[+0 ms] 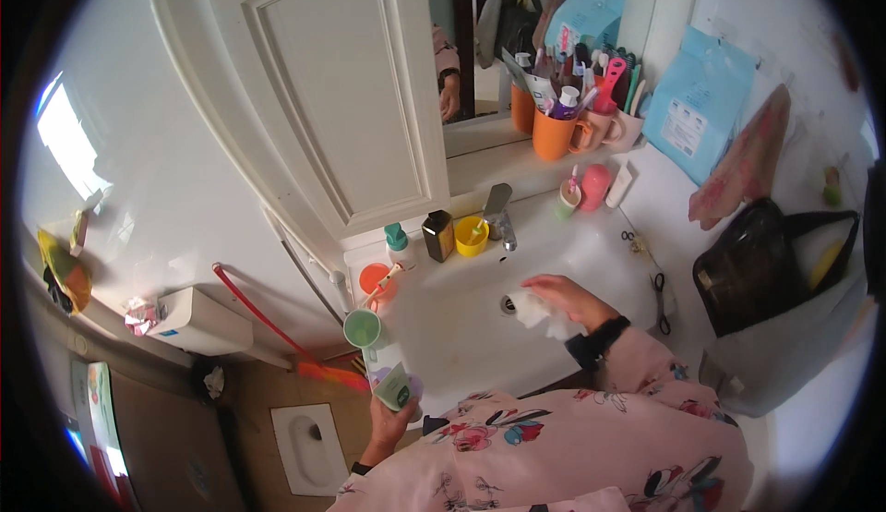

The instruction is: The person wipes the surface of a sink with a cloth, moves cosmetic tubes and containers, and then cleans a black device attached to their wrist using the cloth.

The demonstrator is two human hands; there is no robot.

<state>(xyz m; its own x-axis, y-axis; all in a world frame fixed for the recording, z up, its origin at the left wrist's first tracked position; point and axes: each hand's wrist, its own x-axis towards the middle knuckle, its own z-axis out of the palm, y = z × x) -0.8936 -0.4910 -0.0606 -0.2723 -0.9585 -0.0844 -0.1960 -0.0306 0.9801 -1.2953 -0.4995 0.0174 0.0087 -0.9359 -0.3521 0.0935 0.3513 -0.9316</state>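
At the sink's near left corner my left hand [386, 424] is closed round a green squeeze tube [393, 388] with a pale label. Something purple [415, 386] shows just behind the tube; its kind is unclear. Over the basin of the white sink [452, 341], my right hand [565, 298] holds a crumpled white tissue [537, 315], beside the drain [508, 304]. A green cup [363, 329] and an orange cup [377, 278] with a brush across it stand on the left rim, beyond my left hand.
A yellow cup [472, 236], a dark box [438, 236] and a pump bottle [398, 242] line the back rim near the faucet [499, 221]. Orange mugs [554, 135] full of brushes stand on the ledge. Scissors [661, 304] lie at right. A squat toilet [312, 447] is in the floor.
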